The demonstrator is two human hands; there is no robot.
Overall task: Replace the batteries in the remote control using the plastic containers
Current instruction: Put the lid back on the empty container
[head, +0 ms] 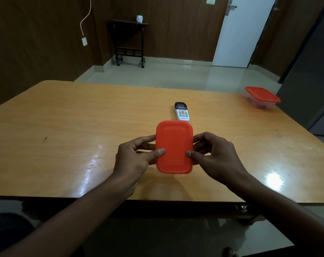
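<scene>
both hands meet low over the near part of the wooden counter (64, 115), closed from either side on an orange-lidded container (174, 146). left hand (137, 156) has its thumb pressed on the lid's left edge, fingers curled along the side; right hand (215, 154) mirrors it, thumb on the right edge. only the lid shows, so whatever is inside is hidden. just beyond it lies a white remote control (182, 111), buttons up, dark screen end pointing away. a second red-lidded clear container (261, 97) sits at the far right corner, well apart.
</scene>
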